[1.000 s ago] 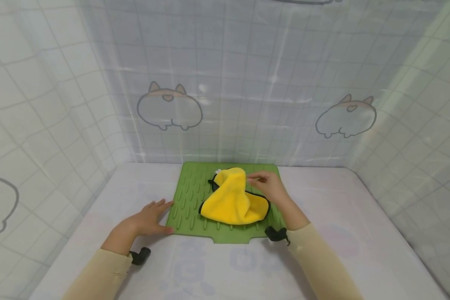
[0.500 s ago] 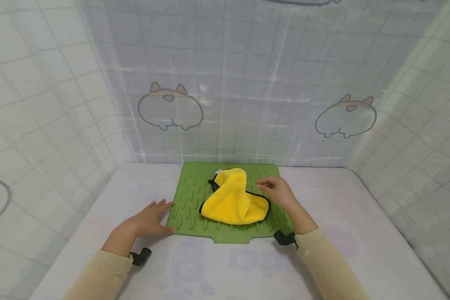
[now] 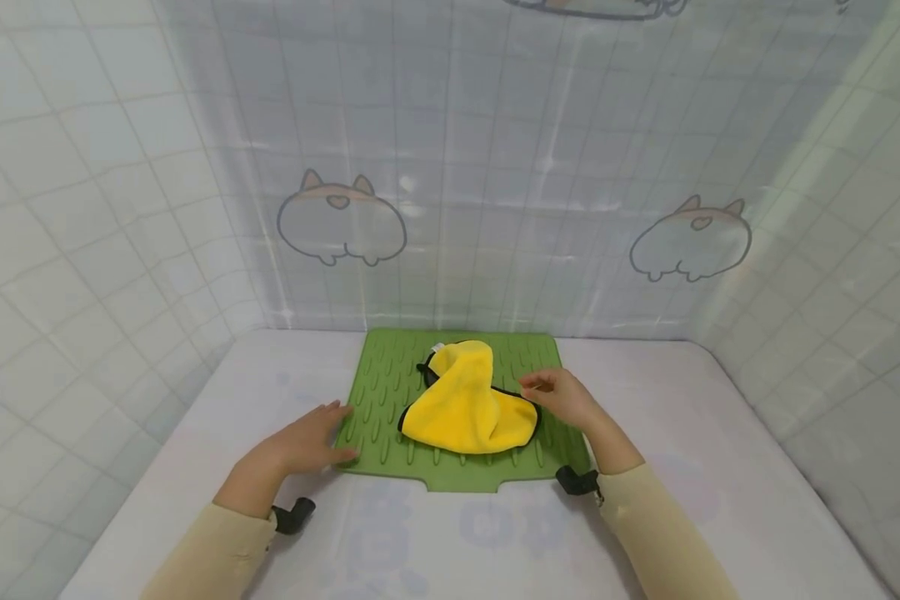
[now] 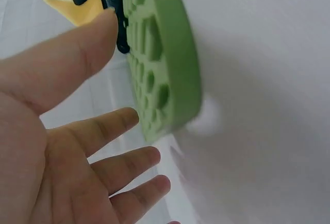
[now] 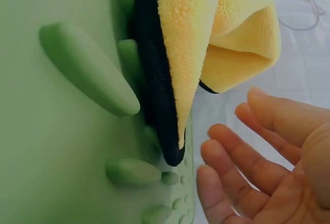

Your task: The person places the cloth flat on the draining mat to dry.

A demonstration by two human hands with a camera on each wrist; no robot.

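Note:
A yellow cloth (image 3: 465,404) with dark edging lies crumpled, its middle raised in a fold, on a green ribbed mat (image 3: 375,392). By the mat's left edge is my left hand (image 3: 307,442), fingers spread and holding nothing; the left wrist view shows its fingers (image 4: 126,170) near the mat's rim. My right hand (image 3: 566,400) hovers over the mat's right side, beside the cloth. In the right wrist view its loosely bent fingers (image 5: 247,157) stand apart from the cloth's dark-edged corner, with nothing between them.
The mat lies on a pale patterned table (image 3: 420,550), with a short tab at its front edge. Behind and at both sides hangs a gridded curtain (image 3: 495,167) with cartoon animal prints. A dark wrist device (image 3: 292,517) sits below the left hand.
My right hand has drawn back from the cloth's raised fold, to the right and towards me. My left hand has shifted slightly right at the mat's edge. The cloth keeps its shape.

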